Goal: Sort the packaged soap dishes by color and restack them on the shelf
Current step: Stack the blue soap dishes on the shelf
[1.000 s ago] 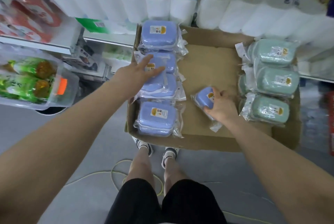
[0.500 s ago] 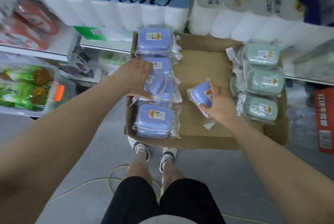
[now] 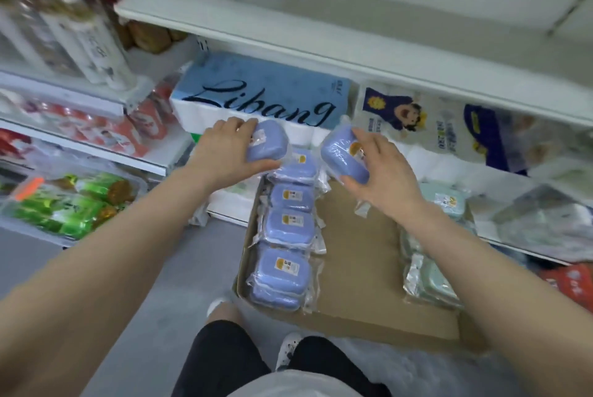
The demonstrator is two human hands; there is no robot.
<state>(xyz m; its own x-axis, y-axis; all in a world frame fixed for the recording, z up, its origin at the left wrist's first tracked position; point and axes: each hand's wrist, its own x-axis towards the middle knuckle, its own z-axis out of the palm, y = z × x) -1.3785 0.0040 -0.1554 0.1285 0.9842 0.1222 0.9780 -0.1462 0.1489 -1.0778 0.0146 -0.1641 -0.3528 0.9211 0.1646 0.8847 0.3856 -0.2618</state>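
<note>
Head view, left hand (image 3: 224,153) gripping blue soap dish (image 3: 268,141) (wrapped), right hand (image 3: 382,169) another (image 3: 345,156)

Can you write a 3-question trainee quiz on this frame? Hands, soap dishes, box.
1. True or false: each hand grips a blue soap dish lifted above the box.
2. Multiple choice: where do the green dishes lie in the box? A) along its left side B) along its right side C) in the middle
3. Fill in: the middle strip of the box floor is bare ____.

Key
1. True: the left hand grips one blue dish, the right hand another, both above the box.
2. B: the green dishes lie on the right; the blue row is on the left.
3. cardboard
</note>
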